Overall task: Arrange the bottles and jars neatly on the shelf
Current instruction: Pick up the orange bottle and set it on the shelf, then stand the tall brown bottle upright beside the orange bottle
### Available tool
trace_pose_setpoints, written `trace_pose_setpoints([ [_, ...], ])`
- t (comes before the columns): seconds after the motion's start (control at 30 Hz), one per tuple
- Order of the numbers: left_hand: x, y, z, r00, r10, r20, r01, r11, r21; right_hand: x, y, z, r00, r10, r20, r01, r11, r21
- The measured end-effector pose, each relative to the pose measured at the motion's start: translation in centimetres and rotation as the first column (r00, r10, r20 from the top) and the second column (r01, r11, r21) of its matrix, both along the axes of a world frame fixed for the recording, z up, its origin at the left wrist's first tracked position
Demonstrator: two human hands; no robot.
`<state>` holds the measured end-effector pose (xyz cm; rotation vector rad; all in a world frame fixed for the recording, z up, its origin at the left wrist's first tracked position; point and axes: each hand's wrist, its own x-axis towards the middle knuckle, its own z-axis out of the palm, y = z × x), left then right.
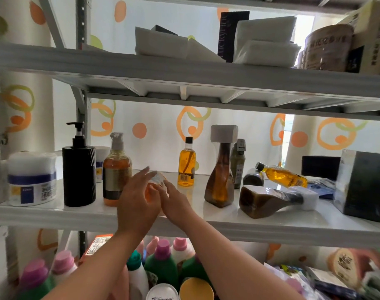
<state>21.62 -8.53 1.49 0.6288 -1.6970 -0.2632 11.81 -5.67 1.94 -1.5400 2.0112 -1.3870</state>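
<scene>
Head view: left hand (138, 202) fingers wrap an orange bottle (157, 180) on the middle shelf (260, 229); right hand (175, 201) touches it, grip unclear. A careless release could topple it against the amber pump bottle (116, 169) just beside.
</scene>
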Motion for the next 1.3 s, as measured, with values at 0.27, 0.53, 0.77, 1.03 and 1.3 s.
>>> trace_pose_setpoints([
  [0.27,-7.6,4.5,0.2,0.942,-0.291,-0.166,0.292,0.956,-0.014,-5.1,4.6,1.2,0.809,-0.560,-0.179,0.445,0.782,-0.436],
  [0.53,-14.5,2.7,0.3,0.880,-0.453,-0.142,0.458,0.733,0.503,-10.0,5.7,-0.1,0.808,-0.584,-0.083,0.541,0.790,-0.289],
  [0.77,-14.9,0.9,-0.1,0.877,-0.403,-0.263,0.473,0.625,0.621,-10.2,5.3,-1.2,0.792,-0.559,-0.244,0.463,0.811,-0.357],
  [1.03,-14.0,0.8,0.3,0.873,-0.317,-0.371,0.488,0.575,0.657,-10.7,4.9,-1.3,0.847,-0.514,-0.134,0.456,0.834,-0.311],
  [1.3,-13.3,0.7,0.4,0.868,-0.301,-0.395,0.496,0.531,0.687,-11.5,4.7,-1.5,0.862,-0.497,-0.096,0.465,0.853,-0.237],
])
